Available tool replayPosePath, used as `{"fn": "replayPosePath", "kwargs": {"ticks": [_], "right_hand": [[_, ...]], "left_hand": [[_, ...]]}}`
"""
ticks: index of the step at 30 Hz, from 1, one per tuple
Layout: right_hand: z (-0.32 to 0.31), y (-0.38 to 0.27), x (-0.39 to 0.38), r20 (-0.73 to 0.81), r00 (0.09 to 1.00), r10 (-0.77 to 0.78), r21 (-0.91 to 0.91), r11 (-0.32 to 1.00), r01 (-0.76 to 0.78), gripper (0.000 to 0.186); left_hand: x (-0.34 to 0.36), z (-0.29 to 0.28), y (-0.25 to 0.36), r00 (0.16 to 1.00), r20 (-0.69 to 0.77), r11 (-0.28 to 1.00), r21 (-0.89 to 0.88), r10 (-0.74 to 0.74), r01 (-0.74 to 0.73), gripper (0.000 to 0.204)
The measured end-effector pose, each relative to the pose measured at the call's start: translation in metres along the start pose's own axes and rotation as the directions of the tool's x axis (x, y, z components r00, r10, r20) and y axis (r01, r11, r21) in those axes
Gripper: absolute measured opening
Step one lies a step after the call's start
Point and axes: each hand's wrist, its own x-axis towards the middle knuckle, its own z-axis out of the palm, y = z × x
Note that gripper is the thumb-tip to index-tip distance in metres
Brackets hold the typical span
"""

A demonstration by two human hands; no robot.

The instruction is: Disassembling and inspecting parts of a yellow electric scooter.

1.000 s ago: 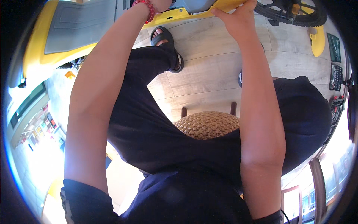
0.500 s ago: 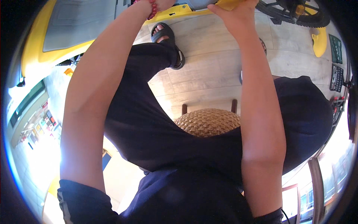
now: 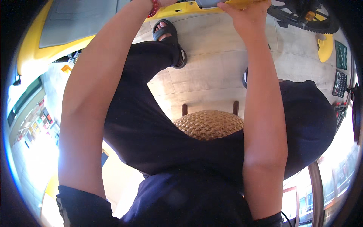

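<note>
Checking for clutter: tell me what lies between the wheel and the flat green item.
A curved yellow piece lies on the floor between the wheel and the flat green item, in the head view.

red bead bracelet (image 3: 154, 9); dark short-sleeved top (image 3: 185, 200); dark trousers (image 3: 147, 143); black open-toed sandal (image 3: 164, 31).

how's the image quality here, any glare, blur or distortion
Head view: white glare washes out the background at far left and lower right; head view: fisheye distortion curves edges toward the dark rim; head view: the stool's weave is fairly crisp; head view: the top edge crops most of the left hand, while the right hand shows more fully.
</note>
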Motion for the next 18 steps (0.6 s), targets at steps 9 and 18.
{"fn": "replayPosePath", "kwargs": {"ticks": [9,18], "right_hand": [[-0.004,-0.008,0.000,0.055,0.995,0.086,-0.074,0.994,-0.082,0.107],[-0.008,-0.003,0.007,-0.029,0.999,-0.026,-0.184,0.983,0.020,0.091]], "left_hand": [[0.032,0.024,-0.035,0.867,0.352,0.532,0.686,0.353,-0.496,0.031],[-0.010,-0.009,0.006,1.000,-0.010,0.999,-0.024,-0.029,0.029,0.034]]}}
